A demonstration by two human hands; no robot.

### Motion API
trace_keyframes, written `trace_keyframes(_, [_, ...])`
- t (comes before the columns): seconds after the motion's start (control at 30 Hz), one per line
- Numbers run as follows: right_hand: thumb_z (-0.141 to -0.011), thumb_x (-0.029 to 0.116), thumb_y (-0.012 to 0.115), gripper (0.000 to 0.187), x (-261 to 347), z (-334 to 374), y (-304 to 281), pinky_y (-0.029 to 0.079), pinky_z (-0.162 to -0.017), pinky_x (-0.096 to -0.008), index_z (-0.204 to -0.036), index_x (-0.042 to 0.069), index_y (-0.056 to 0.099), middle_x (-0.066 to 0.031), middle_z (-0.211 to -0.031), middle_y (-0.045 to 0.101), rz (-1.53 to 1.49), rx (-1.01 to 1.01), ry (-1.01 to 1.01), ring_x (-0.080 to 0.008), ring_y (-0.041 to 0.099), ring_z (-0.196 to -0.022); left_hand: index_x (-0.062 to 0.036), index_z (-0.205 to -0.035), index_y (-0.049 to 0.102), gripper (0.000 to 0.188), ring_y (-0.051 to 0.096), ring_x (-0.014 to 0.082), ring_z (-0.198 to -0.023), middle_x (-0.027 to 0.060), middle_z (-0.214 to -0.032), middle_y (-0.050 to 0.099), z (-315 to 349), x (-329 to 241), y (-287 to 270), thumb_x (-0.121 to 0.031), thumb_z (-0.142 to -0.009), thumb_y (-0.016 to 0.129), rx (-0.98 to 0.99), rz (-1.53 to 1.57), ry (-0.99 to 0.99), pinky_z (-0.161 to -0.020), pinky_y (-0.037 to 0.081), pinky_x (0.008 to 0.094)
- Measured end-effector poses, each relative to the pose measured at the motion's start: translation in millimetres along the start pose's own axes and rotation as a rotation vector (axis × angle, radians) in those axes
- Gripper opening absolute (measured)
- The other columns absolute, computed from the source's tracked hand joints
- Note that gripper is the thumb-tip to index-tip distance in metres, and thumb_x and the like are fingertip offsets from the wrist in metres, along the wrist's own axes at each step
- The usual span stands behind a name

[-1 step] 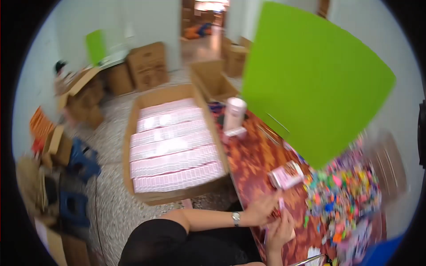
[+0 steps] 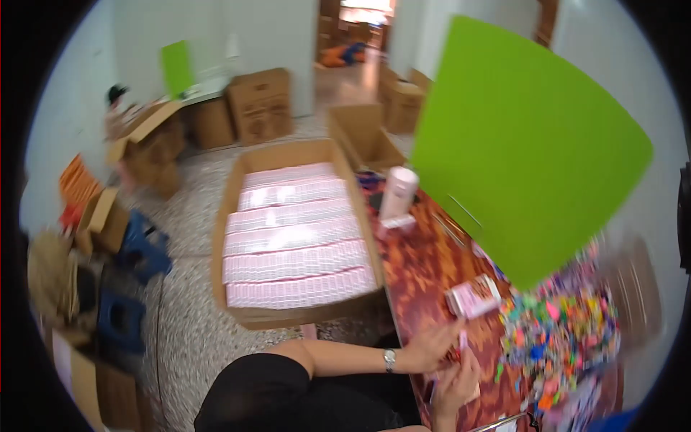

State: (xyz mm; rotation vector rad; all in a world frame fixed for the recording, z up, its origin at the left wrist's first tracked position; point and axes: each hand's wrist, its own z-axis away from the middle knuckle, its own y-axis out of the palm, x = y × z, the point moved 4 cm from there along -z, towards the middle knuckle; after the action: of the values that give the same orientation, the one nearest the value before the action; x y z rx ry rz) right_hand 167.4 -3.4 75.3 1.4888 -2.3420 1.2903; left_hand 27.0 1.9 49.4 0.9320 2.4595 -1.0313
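My left hand, a watch on its wrist, reaches over the table's near side. Its fingers are stretched towards a small slim pink piece. Just nearer, my right hand is closed, with its fingertips pinching the lower end of that piece. Blur hides what kind of thing it is. A pale pink flat item shows partly beneath the right hand. Beyond the fingers lies a pink and white small box. To the right spreads a heap of small, many-coloured pieces.
A large carton packed with rows of pink-white packets stands left of the red-brown patterned table. A pale pink cylinder stands on the table's far part. A big green panel rises over its right side. Blue stools stand at left.
The whole scene has shifted slightly to the right in the picture, as my view has turned a little left. My hands keep nearly the same pose around the pink piece.
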Motion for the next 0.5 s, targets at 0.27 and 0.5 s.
trace_keyframes(0.27, [-0.098, 0.009, 0.064, 0.045, 9.4, -14.7, -19.2, 0.046, -0.102, -0.0465, -0.141, -0.004, 0.054, -0.0218, -0.135, 0.062, -0.080, 0.123, -0.240, -0.0406, 0.059, -0.122, 0.0100, -0.154, 0.028, 0.110, 0.062, 0.0329, -0.100, 0.0187, -0.118, 0.061, 6.1, -27.6, -30.3, -0.016, -0.061, 0.081, -0.027, -0.161, 0.030, -0.087, 0.050, 0.0402])
trace_keyframes(0.5, [-0.101, 0.007, 0.057, 0.043, -1.3, -7.5, -16.1, 0.051, -0.096, -0.0407, -0.142, -0.004, 0.051, -0.0184, -0.129, 0.061, -0.663, 0.016, 0.200, -0.0295, 0.063, -0.111, 0.0052, -0.152, 0.034, 0.103, 0.040, 0.0412, -0.140, 0.0267, -0.148, 0.041, 6.3, -53.6, -64.9, -0.033, -0.072, 0.085, -0.010, -0.322, 0.185, -0.116, 0.031, 0.0529])
